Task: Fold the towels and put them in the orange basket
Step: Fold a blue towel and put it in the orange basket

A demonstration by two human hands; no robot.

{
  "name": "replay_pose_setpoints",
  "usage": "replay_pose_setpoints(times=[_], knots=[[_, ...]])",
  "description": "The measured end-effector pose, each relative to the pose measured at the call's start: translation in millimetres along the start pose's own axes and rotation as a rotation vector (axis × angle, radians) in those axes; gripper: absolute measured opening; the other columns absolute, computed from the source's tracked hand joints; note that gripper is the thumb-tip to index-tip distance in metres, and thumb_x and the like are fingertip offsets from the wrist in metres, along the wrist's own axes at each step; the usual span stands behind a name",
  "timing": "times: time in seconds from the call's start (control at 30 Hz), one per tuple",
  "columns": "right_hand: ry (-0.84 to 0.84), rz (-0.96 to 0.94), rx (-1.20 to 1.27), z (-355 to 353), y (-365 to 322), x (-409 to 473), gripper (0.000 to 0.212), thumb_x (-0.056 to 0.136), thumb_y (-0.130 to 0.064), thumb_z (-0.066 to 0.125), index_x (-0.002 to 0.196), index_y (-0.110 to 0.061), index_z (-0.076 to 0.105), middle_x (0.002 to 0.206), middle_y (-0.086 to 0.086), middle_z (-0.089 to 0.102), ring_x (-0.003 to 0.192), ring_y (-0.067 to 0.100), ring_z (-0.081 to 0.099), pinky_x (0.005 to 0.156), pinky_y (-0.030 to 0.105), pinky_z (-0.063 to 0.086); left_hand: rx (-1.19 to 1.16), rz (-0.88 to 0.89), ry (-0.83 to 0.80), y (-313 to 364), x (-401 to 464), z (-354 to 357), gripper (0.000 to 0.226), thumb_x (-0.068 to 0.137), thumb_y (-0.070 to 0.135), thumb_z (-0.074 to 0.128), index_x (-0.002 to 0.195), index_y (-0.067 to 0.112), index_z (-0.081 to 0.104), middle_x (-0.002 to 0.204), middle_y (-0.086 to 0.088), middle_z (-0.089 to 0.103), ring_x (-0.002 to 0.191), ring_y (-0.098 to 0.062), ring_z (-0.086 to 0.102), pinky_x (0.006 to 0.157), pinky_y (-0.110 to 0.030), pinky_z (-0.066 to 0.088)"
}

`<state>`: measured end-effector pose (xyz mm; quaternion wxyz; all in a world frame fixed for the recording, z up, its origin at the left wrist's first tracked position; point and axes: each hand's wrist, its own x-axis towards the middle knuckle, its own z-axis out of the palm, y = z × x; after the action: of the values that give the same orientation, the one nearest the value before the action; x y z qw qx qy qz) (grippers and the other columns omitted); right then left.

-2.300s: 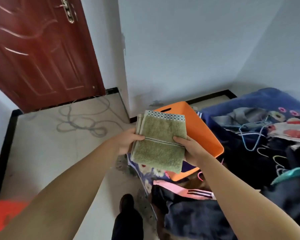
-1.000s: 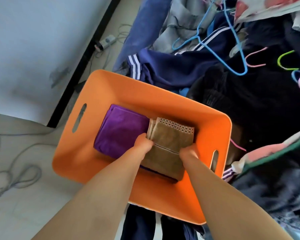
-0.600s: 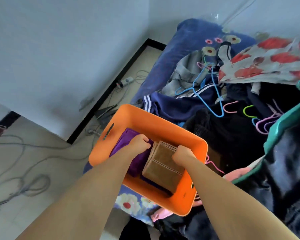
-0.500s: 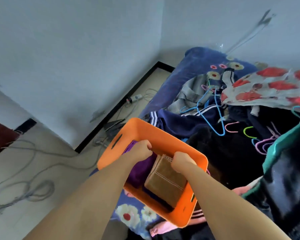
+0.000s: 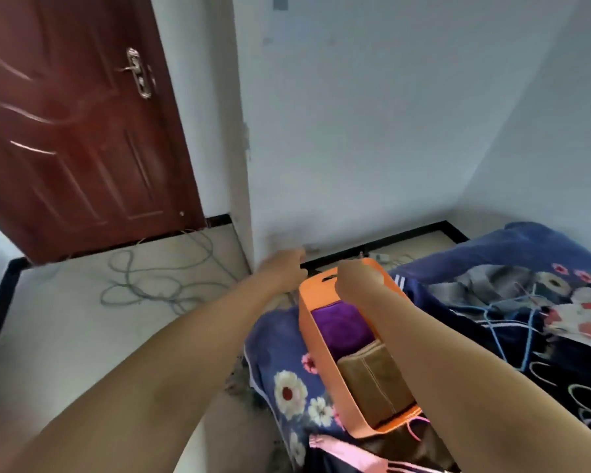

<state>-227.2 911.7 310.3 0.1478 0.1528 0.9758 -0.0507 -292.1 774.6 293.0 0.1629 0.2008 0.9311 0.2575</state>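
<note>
Sitting inside the orange basket (image 5: 306,322) are two folded towels: the olive towel (image 5: 376,380) at the near end, the purple towel (image 5: 340,322) just beyond it, the two touching. Both arms reach out over the basket's far end. The left hand (image 5: 284,268) hovers left of the rim, fingers curled with nothing in them. The right hand (image 5: 355,276) is above the far wall; its fingers are blurred, so the grip is impossible to call. The basket rests on a floral blanket (image 5: 287,387) beside piled clothes and blue hangers (image 5: 502,315). A dark red door (image 5: 75,131) stands beyond the cable (image 5: 157,285) on the floor.
</note>
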Motion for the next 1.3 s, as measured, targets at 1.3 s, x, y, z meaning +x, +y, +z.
replay_pose_setpoints(times=[1.3], knots=[[-0.065, -2.348, -0.716, 192.1, -606.3, -553.1, 0.026, 0.09, -0.01, 0.043, 0.115, -0.012, 0.05, 0.116, 0.005, 0.059, 0.088, 0.024, 0.05, 0.052, 0.023, 0.029, -0.462, -2.051, 1.256, -252.7, -745.2, -20.6, 0.035, 0.09, 0.022, 0.048, 0.124, 0.017, 0.053, 0.121, -0.003, 0.06, 0.105, -0.025, 0.059, 0.083, -0.032, 0.048]])
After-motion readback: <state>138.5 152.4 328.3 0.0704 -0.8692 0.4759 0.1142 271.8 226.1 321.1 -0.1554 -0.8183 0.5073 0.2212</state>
